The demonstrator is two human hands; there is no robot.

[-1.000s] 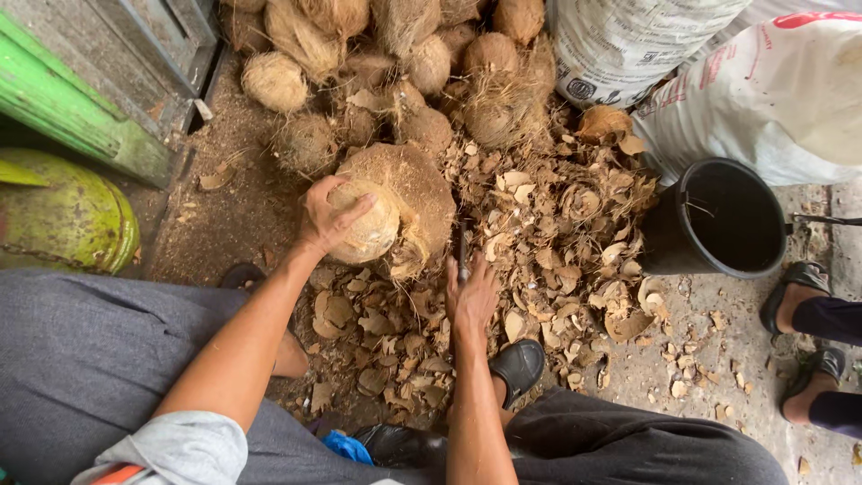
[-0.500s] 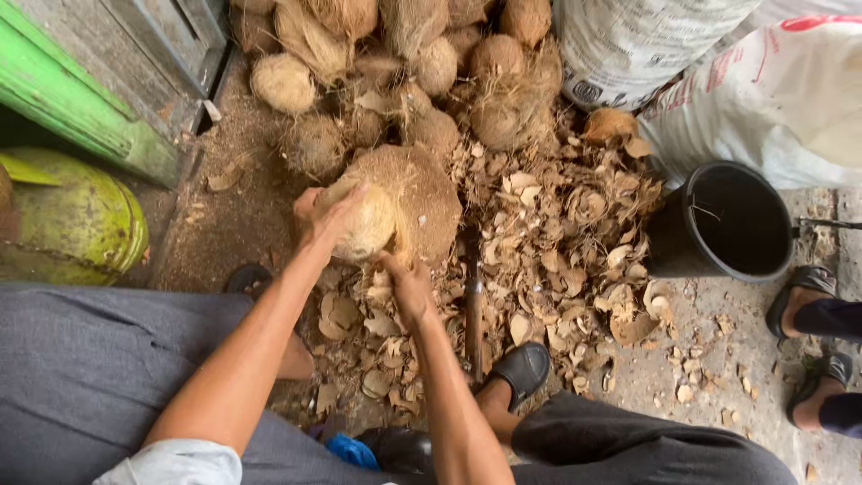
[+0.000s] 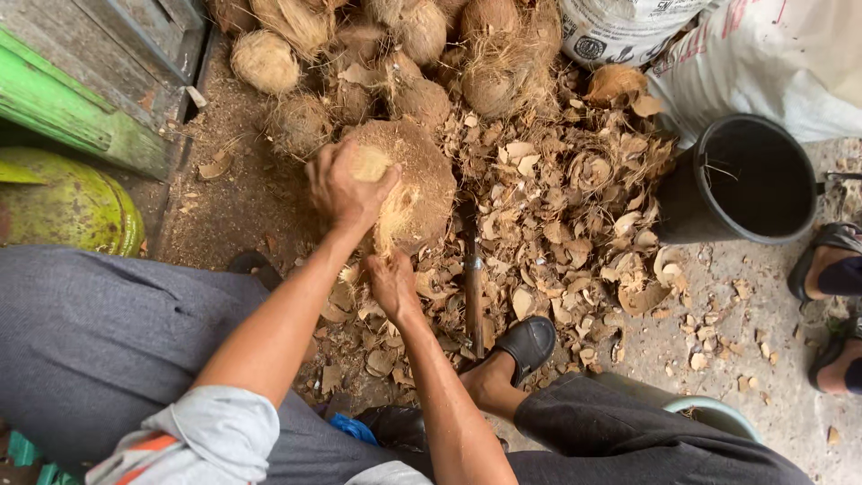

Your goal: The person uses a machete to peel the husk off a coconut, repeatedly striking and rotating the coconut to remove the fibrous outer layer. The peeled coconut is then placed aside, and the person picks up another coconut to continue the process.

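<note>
My left hand (image 3: 346, 184) grips a pale, half-husked coconut (image 3: 370, 163) from above, pressing it against a large husked mound (image 3: 422, 184). Just below it, my right hand (image 3: 391, 283) is closed on a strip of fibrous husk (image 3: 388, 229) hanging from the coconut. A metal husking spike (image 3: 474, 287) stands upright in the ground to the right of my right hand, near my black-shod foot (image 3: 525, 346).
Several brown coconuts (image 3: 265, 61) are piled at the top. Husk pieces (image 3: 575, 207) litter the ground. A black bucket (image 3: 754, 180) and white sacks (image 3: 772, 54) stand at right, beside another person's sandalled feet (image 3: 831, 269). A green gas cylinder (image 3: 63, 202) sits at left.
My right hand left the spike, moved left to the coconut and took hold of a husk strip. My left hand has rolled over the top of the coconut.
</note>
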